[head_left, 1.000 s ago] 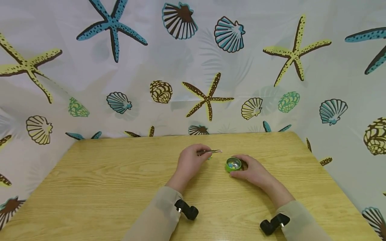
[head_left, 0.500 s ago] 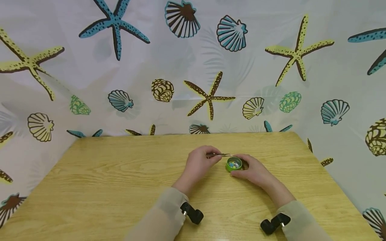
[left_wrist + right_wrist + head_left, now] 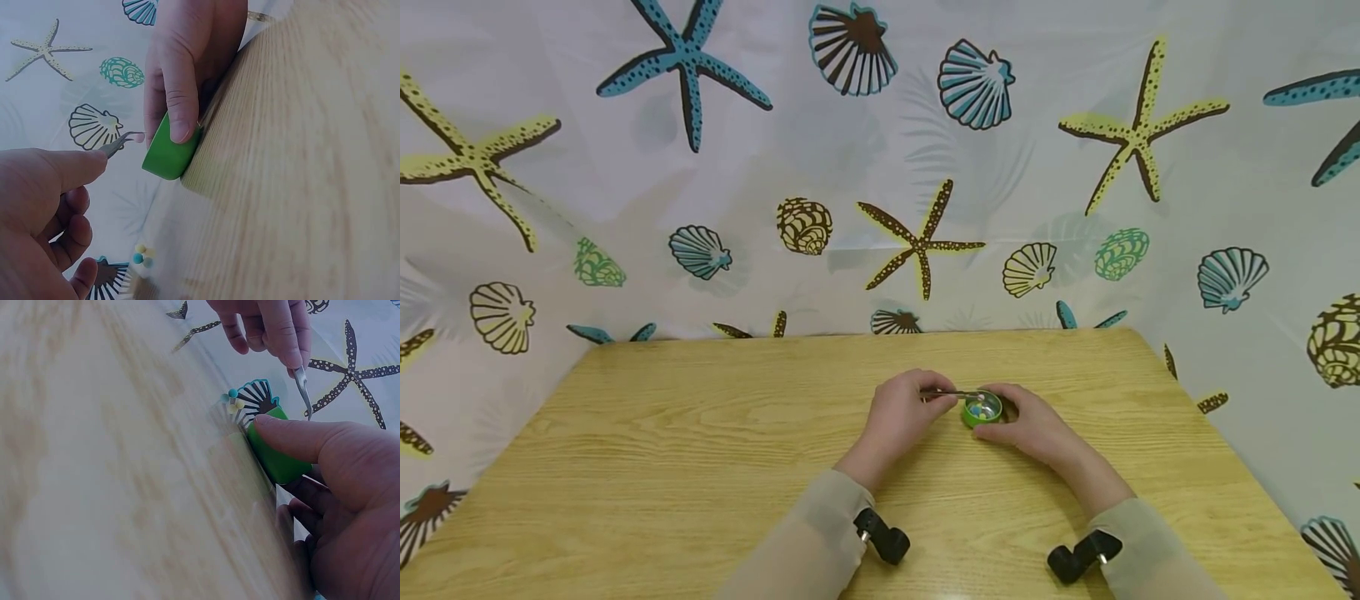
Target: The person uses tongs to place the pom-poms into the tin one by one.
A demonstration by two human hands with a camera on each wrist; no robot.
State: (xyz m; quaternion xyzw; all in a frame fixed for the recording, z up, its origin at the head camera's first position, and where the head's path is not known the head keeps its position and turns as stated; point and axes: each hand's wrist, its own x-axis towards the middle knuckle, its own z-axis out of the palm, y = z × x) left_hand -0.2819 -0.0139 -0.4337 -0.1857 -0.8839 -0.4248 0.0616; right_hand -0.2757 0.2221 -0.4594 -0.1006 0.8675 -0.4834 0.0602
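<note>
My left hand (image 3: 901,414) pinches a pair of tweezers (image 3: 117,145) between thumb and forefinger. Held at their bent tips is a small pale pink bead (image 3: 139,138), just over the opening of a small round green tin (image 3: 978,422). The tin stands on the table, its silvery inside holding several blue, yellow and pale beads. Thumb on the near side and fingers on the far side, my right hand (image 3: 1037,427) grips the tin from the right. In the right wrist view the tweezer tips partly disappear behind the tin and hand.
A small group of blue and yellow beads (image 3: 141,256) lies on the table behind my left hand, hidden in the head view. The wooden table (image 3: 685,467) ends at a white cloth (image 3: 850,158) printed with starfish and shells, hanging at the back and sides.
My left hand has moved right and slightly nearer, bringing the tweezers and bead from beside the loose beads to over the tin. My right hand keeps its grip on the tin.
</note>
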